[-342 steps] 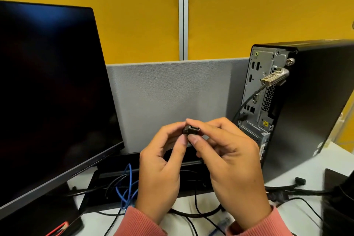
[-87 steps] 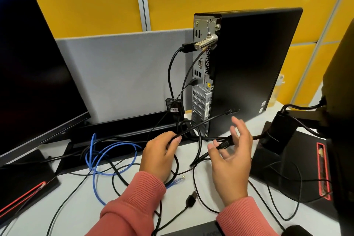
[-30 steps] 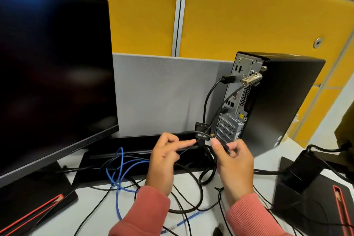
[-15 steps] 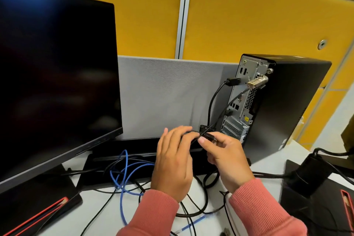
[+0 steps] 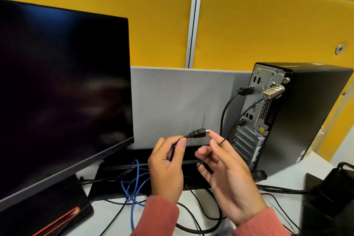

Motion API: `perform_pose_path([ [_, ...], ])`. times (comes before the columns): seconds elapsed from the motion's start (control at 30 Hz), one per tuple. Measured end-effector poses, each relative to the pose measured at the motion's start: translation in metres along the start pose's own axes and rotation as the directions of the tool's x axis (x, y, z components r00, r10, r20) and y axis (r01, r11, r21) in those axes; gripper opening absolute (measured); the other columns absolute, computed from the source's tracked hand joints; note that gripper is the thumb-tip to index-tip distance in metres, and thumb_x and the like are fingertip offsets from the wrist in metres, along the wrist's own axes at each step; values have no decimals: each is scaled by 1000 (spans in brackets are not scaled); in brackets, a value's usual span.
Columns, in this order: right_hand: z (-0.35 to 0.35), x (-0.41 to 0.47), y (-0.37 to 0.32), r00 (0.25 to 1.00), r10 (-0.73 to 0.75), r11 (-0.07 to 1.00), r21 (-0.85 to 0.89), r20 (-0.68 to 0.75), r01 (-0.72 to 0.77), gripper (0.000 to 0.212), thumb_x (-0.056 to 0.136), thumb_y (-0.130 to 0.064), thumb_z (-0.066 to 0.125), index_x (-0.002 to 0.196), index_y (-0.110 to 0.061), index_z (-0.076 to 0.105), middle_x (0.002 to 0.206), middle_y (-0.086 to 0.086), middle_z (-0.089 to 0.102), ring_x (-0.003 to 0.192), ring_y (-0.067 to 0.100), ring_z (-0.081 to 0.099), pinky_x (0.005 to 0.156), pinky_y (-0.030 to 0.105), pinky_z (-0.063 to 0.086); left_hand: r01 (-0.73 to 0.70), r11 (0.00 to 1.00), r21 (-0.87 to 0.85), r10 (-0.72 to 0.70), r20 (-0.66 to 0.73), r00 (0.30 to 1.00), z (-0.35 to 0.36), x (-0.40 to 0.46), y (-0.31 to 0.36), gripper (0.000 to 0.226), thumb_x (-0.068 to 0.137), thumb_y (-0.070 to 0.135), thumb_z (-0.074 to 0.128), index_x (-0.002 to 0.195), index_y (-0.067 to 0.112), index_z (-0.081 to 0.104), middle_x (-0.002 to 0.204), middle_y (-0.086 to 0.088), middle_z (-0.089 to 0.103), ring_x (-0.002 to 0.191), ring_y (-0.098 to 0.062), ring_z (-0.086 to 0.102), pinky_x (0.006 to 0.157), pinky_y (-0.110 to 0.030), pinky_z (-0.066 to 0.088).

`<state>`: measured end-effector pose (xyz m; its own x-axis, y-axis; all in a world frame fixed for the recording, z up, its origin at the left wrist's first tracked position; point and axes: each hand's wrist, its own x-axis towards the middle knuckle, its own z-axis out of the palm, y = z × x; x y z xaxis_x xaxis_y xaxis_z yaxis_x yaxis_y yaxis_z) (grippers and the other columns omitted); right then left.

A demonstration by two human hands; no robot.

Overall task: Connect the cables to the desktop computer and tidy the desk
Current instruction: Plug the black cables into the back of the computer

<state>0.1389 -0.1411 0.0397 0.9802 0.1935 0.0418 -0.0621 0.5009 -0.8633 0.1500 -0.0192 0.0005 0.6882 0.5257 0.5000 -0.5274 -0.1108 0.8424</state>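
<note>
Black plug held up, ports off to the right

Black plug (image 5: 199, 133) sits in front of the grey partition (image 5: 182, 101), its long axis roughly level, metal tip pointing right toward the desktop computer (image 5: 298, 113). The left hand (image 5: 166, 166) pinches the cable just behind the plug, fingers curled round it. The right hand (image 5: 228, 174) is loosely spread, 1 fingertip touching the metal tip; a thin cable runs across its fingers, but I cannot tell whether it grips it. The computer's rear panel (image 5: 256, 105) stands upright to the right of both hands, so the right hand is nearer the ports. 1 black connector (image 5: 246, 90) is already seated high on the panel. Half a second ago both hands were lower and closed together over the plug; now it is raised and the right hand has opened. A blue cable (image 5: 134, 182) lies tangled on the desk.
</note>
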Motion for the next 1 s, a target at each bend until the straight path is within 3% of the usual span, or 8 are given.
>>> perform_pose_path([
  [0.1, 3, 1, 10, 993, -63, 995, -85, -98, 54, 31, 98, -16, 60, 128, -25, 62, 80, 5, 63, 76, 15, 60, 71, 30, 42, 238, 943, -232, -236, 34, 971, -3, 7, -5, 20, 94, 34, 61, 89, 26, 79, 79, 9, 68, 79, -5, 57, 80, -27, 39],
  [0.2, 7, 1, 18, 977, -163, 971, -197, -138, 135, 34, 100, -13, 58, 129, -30, 56, 78, 4, 68, 70, 13, 60, 69, 30, 43, 351, 841, -412, -356, 67, 932, -15, 16, -11, 27, 92, 42, 60, 87, 23, 79, 67, 11, 40, 65, -6, 36, 72, -33, 27],
  [0.43, 7, 2, 22, 973, -194, 952, -265, -124, 156, 35, 101, -8, 56, 127, -31, 56, 75, 4, 67, 65, 12, 59, 66, 29, 44, 430, 654, -622, -383, 218, 898, -21, 18, -19, 20, 95, 35, 61, 85, 21, 72, 71, 8, 41, 66, -9, 37, 71, -31, 27],
  [0.63, 5, 4, 22, 974, -191, 943, -299, -122, 147, 35, 101, -7, 55, 126, -30, 57, 73, 4, 67, 66, 13, 58, 66, 29, 44, 451, 607, -655, -389, 250, 887, -22, 18, -17, 30, 98, 32, 50, 80, 21, 73, 71, 7, 37, 65, -10, 35, 72, -31, 28],
  [0.77, 3, 4, 19, 976, -196, 932, -329, -101, 153, 33, 101, -6, 55, 123, -29, 58, 74, 5, 67, 68, 15, 59, 66, 28, 47, 443, 624, -644, -371, 255, 893, -22, 18, -18, 28, 98, 33, 54, 81, 22, 73, 72, 7, 38, 67, -10, 36, 73, -31, 29],
  [0.87, -2, 5, 16, 977, -197, 901, -408, -84, 147, 29, 101, -6, 55, 121, -27, 60, 72, 4, 66, 68, 15, 61, 65, 24, 51, 410, 717, -563, -350, 217, 911, -21, 18, -18, 22, 95, 34, 61, 81, 23, 74, 73, 7, 45, 69, -10, 41, 76, -31, 32],
  [0.93, -8, 6, 12, 980, -189, 842, -525, -67, 127, 24, 100, -8, 58, 117, -25, 62, 71, 7, 68, 66, 13, 63, 63, 23, 51, 340, 870, -356, -317, 124, 940, -17, 19, -19, 25, 99, 30, 60, 80, 22, 73, 70, 5, 46, 69, -15, 42, 76, -34, 36],
  [1.0, -18, 8, 5, 983, -175, 710, -698, -48, 92, 14, 98, -13, 61, 106, -22, 67, 72, 8, 73, 62, 12, 66, 61, 22, 49, 271, 947, -171, -264, 65, 962, -11, 18, -20, 28, 105, 24, 54, 83, 21, 72, 65, 4, 42, 67, -18, 40, 73, -37, 37],
])
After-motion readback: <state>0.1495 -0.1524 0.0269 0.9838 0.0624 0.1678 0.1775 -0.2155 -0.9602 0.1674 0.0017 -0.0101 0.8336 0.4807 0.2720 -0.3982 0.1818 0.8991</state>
